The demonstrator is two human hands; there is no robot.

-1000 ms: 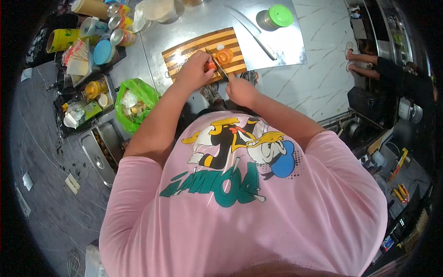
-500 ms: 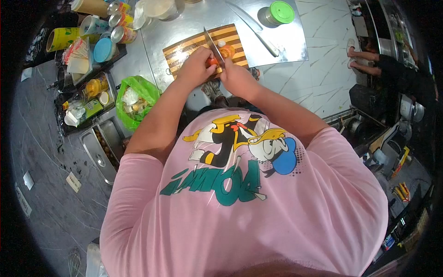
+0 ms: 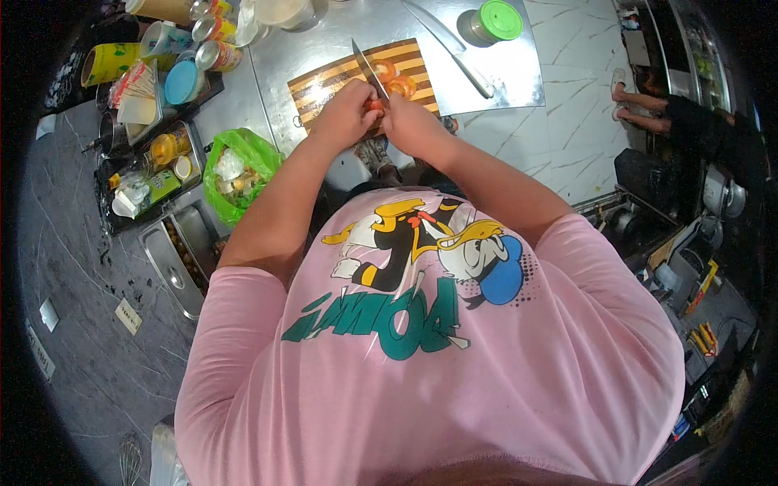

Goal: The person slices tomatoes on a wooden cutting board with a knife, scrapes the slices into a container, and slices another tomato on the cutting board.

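My right hand [image 3: 413, 128] is closed around the handle of a kitchen knife [image 3: 369, 67]. Its blade points away from me, over a striped wooden cutting board [image 3: 316, 87]. On the blade's left side, my left hand [image 3: 344, 115] grips a piece of red tomato [image 3: 374, 105] with bent fingers, partly covering it. Round tomato slices [image 3: 401, 86] lie on the board to the right of the blade. The knife handle is mostly hidden in my right hand.
The board rests on a steel table [image 3: 344, 28]. A second, long knife [image 3: 458, 61] and a green-lidded jar [image 3: 496, 23] are to its right. At left are a green plastic bag [image 3: 235, 178], cans [image 3: 217, 57] and a metal container [image 3: 172, 263]. Another person [image 3: 689, 121] is at far right.
The knife and my right hand have shifted slightly toward the left. Another tomato slice now lies flat beyond the first ones, on the blade's right side.
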